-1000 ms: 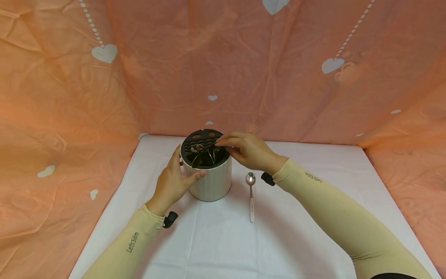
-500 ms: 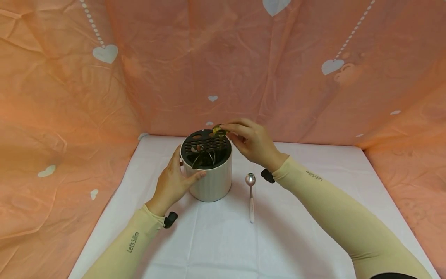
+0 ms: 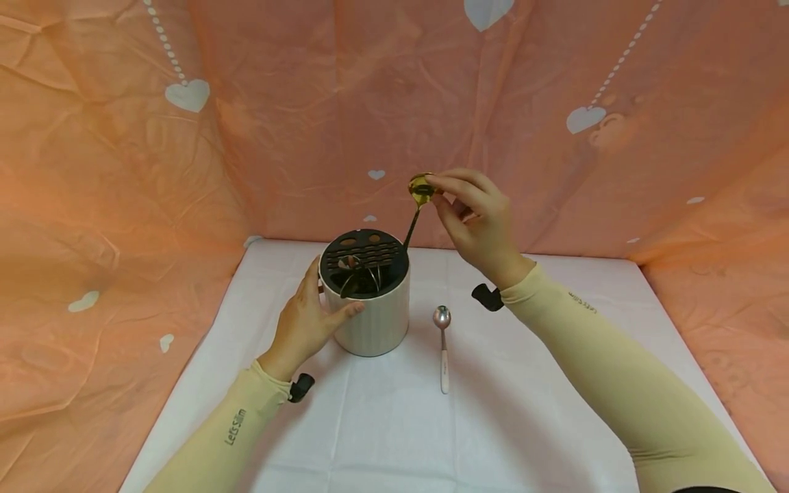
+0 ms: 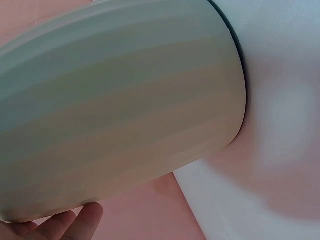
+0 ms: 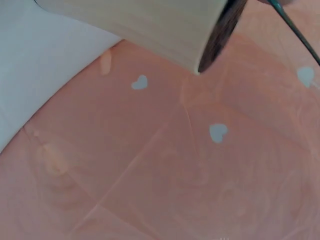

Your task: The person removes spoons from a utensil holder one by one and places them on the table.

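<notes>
In the head view my right hand [image 3: 481, 219] pinches a gold spoon [image 3: 422, 188] by its bowl. The spoon's thin handle hangs down, its lower end by the back right rim of a white ribbed utensil holder [image 3: 376, 329] with a black slotted top. My left hand [image 3: 308, 322] grips the holder's left side, thumb in front; fingertips [image 4: 90, 217] show against its wall in the left wrist view. Thin shiny metal pieces [image 3: 351, 267], too small to identify, show in the holder's front opening. The right wrist view catches the holder [image 5: 135, 25] and the spoon's handle [image 5: 297, 32].
To the right of the holder a silver spoon [image 3: 444, 335] with a white handle lies on the white-covered table [image 3: 394, 438]. An orange-pink cloth [image 3: 401, 103] with white hearts hangs behind and at both sides.
My right hand has risen from the holder's top up and to the right, drawing the gold spoon upward; its handle now shows above the rim. The left hand and holder have stayed put.
</notes>
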Demonstrator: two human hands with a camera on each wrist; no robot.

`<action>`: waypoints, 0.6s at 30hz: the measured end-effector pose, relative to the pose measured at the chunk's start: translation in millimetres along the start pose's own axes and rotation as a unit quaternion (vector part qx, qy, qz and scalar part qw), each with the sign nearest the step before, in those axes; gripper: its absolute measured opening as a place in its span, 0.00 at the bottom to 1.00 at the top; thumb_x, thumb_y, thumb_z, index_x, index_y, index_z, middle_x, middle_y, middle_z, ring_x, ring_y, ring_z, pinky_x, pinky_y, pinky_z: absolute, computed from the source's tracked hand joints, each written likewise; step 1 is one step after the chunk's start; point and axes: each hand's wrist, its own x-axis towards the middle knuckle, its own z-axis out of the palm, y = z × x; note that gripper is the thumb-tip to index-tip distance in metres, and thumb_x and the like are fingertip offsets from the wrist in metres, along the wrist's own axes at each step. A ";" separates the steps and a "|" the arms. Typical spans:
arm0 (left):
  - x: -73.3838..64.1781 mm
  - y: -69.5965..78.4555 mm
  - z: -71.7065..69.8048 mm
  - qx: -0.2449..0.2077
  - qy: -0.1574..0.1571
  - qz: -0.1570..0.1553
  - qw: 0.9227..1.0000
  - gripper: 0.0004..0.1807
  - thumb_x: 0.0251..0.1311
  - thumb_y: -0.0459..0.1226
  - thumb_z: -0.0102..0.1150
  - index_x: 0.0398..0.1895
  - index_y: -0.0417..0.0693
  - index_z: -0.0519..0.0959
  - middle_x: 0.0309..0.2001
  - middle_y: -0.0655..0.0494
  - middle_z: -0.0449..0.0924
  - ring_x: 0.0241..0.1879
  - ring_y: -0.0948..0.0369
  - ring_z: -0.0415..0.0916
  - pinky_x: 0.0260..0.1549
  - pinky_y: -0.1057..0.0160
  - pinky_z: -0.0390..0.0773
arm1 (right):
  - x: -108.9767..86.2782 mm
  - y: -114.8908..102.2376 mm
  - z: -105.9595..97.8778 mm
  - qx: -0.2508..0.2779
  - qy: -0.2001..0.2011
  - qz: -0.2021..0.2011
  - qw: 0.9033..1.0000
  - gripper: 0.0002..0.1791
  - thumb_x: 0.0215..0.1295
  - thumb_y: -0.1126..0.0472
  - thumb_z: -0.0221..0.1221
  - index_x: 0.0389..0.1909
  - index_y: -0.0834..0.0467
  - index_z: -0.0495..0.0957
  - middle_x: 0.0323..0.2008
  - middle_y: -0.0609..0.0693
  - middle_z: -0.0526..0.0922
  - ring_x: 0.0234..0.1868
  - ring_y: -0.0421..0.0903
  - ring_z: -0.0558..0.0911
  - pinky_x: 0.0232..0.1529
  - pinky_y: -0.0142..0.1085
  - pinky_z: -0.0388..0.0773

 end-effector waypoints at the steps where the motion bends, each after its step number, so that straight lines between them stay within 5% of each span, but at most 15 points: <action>1: 0.0 -0.1 0.0 0.000 0.000 0.000 1.000 0.60 0.52 0.65 0.68 0.80 0.57 0.44 0.72 0.44 0.61 0.54 0.42 0.76 0.43 0.38 0.76 | 1.2 -0.5 -2.1 0.004 0.008 0.004 1.000 0.15 0.59 0.79 0.64 0.46 0.64 0.86 0.44 0.56 0.83 0.22 0.42 0.75 0.25 0.26 0.73; 10: 0.5 0.1 -0.5 0.002 -0.001 -0.003 1.000 0.60 0.52 0.65 0.68 0.80 0.56 0.44 0.71 0.43 0.62 0.54 0.41 0.76 0.43 0.38 0.76 | -10.2 3.8 -26.9 0.004 0.006 0.053 0.999 0.15 0.57 0.80 0.64 0.44 0.65 0.87 0.42 0.54 0.84 0.18 0.40 0.69 0.22 0.27 0.66; 18: 0.4 0.4 -0.3 0.000 -0.003 -0.008 1.000 0.60 0.51 0.65 0.68 0.80 0.58 0.44 0.71 0.44 0.62 0.54 0.41 0.75 0.44 0.37 0.75 | -46.4 12.1 -49.4 -0.040 -0.055 0.144 0.987 0.16 0.58 0.78 0.65 0.45 0.62 0.87 0.42 0.53 0.84 0.19 0.40 0.69 0.21 0.26 0.65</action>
